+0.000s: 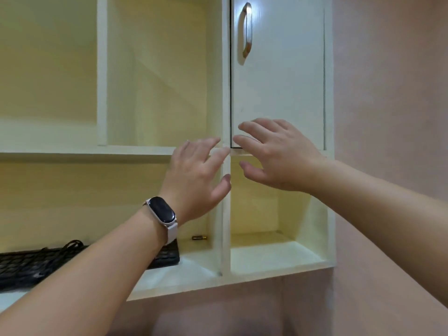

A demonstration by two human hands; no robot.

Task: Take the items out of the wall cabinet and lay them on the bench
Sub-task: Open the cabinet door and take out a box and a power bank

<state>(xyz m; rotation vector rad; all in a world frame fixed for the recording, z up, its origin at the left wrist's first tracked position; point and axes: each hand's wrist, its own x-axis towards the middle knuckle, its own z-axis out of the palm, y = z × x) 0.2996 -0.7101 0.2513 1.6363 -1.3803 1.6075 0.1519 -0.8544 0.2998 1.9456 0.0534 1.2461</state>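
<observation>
A cream wall cabinet (225,93) with open shelves fills the view. Its one white door (278,81), at the upper right, is closed and carries a metal handle (247,30). A black keyboard (26,265) with a coiled cable lies on the lower left shelf. A small brass-coloured piece (199,237) rests on that shelf behind my left wrist. My left hand (196,175), with a smartwatch on the wrist, is raised with fingers spread in front of the middle divider. My right hand (276,154) is open too, its fingertips at the door's lower left corner. Neither hand holds anything.
The lower right compartment (266,253) shows a bare shelf floor. A pink wall (388,117) runs along the cabinet's right side and below it. The upper open compartments on the left show only their back panels.
</observation>
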